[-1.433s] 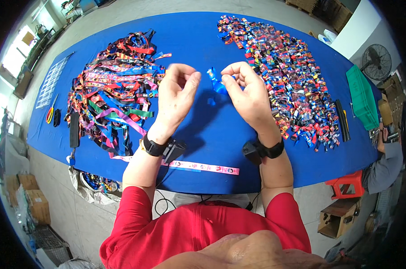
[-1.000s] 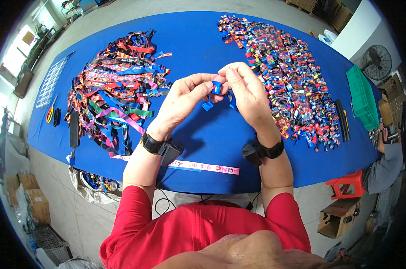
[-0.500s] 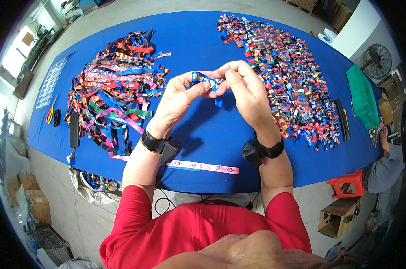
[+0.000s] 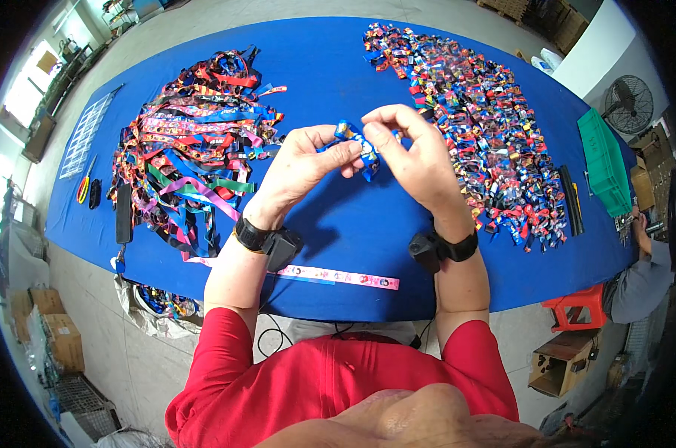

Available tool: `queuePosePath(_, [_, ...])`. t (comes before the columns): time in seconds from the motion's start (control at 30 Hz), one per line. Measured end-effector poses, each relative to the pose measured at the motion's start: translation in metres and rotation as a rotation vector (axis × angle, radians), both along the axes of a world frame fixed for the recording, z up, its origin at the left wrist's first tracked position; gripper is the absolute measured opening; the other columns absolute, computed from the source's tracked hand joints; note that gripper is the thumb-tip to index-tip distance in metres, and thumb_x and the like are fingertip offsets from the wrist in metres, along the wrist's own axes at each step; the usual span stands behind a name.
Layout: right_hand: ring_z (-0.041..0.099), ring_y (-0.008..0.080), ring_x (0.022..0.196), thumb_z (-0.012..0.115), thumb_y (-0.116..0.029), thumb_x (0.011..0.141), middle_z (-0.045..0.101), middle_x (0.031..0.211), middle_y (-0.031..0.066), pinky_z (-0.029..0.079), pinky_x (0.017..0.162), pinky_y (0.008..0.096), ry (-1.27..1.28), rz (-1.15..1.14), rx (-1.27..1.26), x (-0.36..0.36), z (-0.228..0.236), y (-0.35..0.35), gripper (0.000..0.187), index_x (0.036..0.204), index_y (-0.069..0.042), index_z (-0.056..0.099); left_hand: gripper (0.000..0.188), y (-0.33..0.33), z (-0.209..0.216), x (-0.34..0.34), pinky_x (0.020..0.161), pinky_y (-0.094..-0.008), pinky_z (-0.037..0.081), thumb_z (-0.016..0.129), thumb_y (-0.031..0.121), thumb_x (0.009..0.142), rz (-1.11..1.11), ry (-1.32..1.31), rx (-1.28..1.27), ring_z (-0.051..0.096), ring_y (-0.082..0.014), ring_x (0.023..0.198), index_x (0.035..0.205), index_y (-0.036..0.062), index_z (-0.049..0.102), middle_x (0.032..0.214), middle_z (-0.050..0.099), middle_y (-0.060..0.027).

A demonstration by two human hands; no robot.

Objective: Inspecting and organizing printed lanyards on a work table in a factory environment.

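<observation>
a bent, printed blue ribbon (image 4: 370, 158) is held in midair.

- The head view is a wide fisheye worn on the person (image 4: 330, 399), looking steeply down and forward over the blue table (image 4: 330, 67).
- The left hand (image 4: 308, 160) and right hand (image 4: 416, 160) show near the lens, just above the middle.
- The red shirt (image 4: 278, 366) lies close at six o'clock; the table's far edge bows across twelve.
- Farther off stand a fan (image 4: 627, 103) at two o'clock and a bright window (image 4: 26, 93) at ten.
- A dark rim closes three and nine.
</observation>
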State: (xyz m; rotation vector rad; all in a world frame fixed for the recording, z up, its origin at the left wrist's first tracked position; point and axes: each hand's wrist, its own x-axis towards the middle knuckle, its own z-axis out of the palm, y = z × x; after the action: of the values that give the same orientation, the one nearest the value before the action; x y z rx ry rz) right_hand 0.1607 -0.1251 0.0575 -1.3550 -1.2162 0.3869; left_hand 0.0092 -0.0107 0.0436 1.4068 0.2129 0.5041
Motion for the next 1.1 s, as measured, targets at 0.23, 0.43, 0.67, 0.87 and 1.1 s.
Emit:
queuePosePath(0.23, [0.062,0.0107,0.071,0.064,-0.009,0.091,0.063,0.086,0.0083,0.050,0.060,0.0246,0.044,0.082,0.015,-0.004,-0.006,0.005,0.011,0.093,0.002,0.062,0.022,0.001,-0.002,-0.001,0.073,-0.0272,0.052,0.061,0.017,0.096,-0.039,0.043,0.069,0.064,-0.0119,0.072,0.102,-0.0034,0.067,0.087,0.069,-0.0080])
queuePosePath(0.43, [0.053,0.0058,0.081,0.062,-0.012,0.095,0.060,0.087,0.0005,0.045,0.072,0.0222,0.156,-0.036,0.035,-0.004,-0.001,0.004,0.011,0.095,0.000,0.061,0.027,-0.005,-0.003,0.001,0.080,-0.0292,0.053,0.055,0.016,0.099,-0.057,0.000,-0.091,0.068,-0.0174,0.082,0.114,-0.0056,0.061,0.096,0.069,-0.0117])
queuePosePath(0.67, [0.058,0.0058,0.070,0.064,-0.013,0.093,0.063,0.079,0.0031,0.046,0.058,0.0219,0.210,0.034,-0.011,-0.005,0.004,0.000,0.013,0.093,0.001,0.062,0.028,-0.004,-0.001,-0.001,0.085,-0.0282,0.052,0.058,0.019,0.098,-0.044,0.036,0.044,0.067,-0.0153,0.090,0.116,-0.0031,0.063,0.102,0.070,-0.0115])
queuePosePath(0.87, [0.058,0.0083,0.074,0.064,-0.010,0.092,0.063,0.081,0.0043,0.048,0.064,0.0246,0.196,0.131,0.040,-0.008,0.006,0.001,0.011,0.091,0.001,0.062,0.028,0.009,-0.004,-0.010,0.088,-0.0261,0.049,0.063,0.023,0.096,-0.056,0.058,0.050,0.063,-0.0105,0.097,0.109,-0.0010,0.068,0.101,0.070,-0.0066])
queuePosePath(1.1, [0.057,0.0109,0.075,0.066,-0.008,0.089,0.062,0.082,0.0053,0.047,0.067,0.0272,-0.005,0.047,0.059,-0.004,-0.002,0.005,0.011,0.090,0.001,0.062,0.029,0.004,0.007,-0.012,0.083,-0.0257,0.048,0.065,0.020,0.093,0.094,0.149,0.471,0.059,-0.0075,0.089,0.111,-0.0028,0.066,0.096,0.069,-0.0033])
